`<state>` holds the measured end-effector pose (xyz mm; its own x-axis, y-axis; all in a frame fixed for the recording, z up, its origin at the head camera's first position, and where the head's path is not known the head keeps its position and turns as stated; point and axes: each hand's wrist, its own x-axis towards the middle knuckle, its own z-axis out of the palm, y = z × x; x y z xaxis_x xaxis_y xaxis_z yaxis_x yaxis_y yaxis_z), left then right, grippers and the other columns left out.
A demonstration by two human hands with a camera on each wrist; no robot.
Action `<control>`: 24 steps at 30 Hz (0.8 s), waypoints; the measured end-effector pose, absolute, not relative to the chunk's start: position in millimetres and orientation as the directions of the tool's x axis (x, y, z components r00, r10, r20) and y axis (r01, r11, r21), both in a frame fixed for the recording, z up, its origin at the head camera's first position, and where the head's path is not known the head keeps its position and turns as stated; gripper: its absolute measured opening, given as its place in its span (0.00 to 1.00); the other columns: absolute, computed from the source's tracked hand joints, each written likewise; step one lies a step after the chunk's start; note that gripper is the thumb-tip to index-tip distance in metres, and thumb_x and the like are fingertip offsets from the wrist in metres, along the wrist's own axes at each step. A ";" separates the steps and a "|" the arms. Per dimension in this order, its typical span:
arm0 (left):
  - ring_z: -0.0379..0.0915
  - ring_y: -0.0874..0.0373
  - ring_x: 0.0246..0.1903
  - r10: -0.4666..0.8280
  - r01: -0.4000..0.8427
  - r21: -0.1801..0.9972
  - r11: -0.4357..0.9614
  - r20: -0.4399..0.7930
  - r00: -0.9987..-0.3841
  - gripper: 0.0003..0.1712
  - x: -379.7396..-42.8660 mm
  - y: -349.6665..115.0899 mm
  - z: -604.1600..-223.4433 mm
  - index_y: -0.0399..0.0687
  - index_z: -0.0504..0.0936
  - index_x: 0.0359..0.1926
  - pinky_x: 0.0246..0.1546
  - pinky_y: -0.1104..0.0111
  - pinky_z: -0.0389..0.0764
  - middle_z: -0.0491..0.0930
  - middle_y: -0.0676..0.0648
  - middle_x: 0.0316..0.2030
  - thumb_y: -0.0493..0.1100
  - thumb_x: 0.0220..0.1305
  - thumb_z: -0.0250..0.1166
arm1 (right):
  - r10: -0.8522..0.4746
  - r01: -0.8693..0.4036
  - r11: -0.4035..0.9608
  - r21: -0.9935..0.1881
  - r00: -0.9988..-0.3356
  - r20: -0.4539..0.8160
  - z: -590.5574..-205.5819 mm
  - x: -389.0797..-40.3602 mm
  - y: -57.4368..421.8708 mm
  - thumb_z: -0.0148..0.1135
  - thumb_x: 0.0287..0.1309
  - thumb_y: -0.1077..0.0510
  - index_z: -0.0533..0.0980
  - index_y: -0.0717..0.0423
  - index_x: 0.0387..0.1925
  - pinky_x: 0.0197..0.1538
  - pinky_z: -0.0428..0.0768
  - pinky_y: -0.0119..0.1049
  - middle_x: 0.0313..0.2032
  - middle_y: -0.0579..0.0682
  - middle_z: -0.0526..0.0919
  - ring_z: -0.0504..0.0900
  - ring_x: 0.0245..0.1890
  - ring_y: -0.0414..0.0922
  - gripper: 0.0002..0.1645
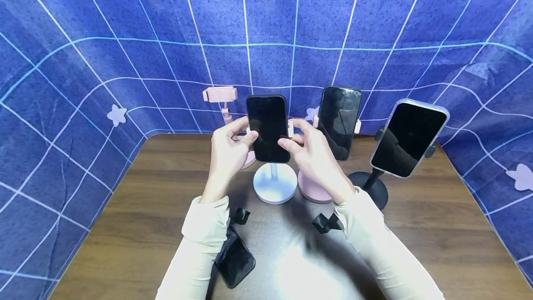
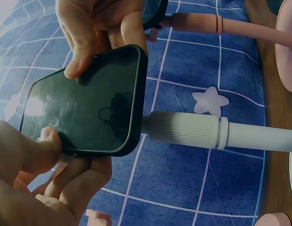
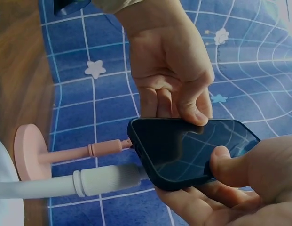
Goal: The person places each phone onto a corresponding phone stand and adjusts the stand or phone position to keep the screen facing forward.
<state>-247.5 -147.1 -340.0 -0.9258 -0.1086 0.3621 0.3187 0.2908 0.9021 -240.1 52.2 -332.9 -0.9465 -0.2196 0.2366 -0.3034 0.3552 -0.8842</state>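
A black-cased smartphone [image 1: 268, 128] stands upright at the head of a white phone stand [image 1: 275, 184], its dark screen facing me. My left hand [image 1: 231, 147] grips its left side, the thumb on the front edge and fingers behind. On the opposite side my right hand [image 1: 312, 149] grips it the same way, near a white clamp end [image 1: 290, 128]. In the left wrist view the stand's white ribbed neck [image 2: 183, 128] meets the back of the phone. The right wrist view shows both thumbs on the screen; the clamp behind the phone is mostly hidden.
A pink stand [image 1: 220, 94] with a bare clamp is behind my left hand. To the right, a second phone [image 1: 340, 121] sits on another pink stand, and a third [image 1: 410, 138] on a black stand [image 1: 370, 191]. Another phone [image 1: 235, 260] lies on the wooden table [image 1: 154, 198] beside my left sleeve.
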 end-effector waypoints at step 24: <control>0.87 0.66 0.35 -0.109 0.308 0.927 0.214 0.335 -0.936 0.20 -248.5 -149.1 -343.8 0.37 0.85 0.58 0.39 0.68 0.87 0.86 0.37 0.51 0.29 0.65 0.68 | -0.272 -0.346 0.325 -0.880 -0.926 0.263 -331.1 -242.7 57.8 0.57 0.75 0.57 0.74 0.61 0.63 0.56 0.83 0.51 0.46 0.62 0.89 0.91 0.44 0.53 0.21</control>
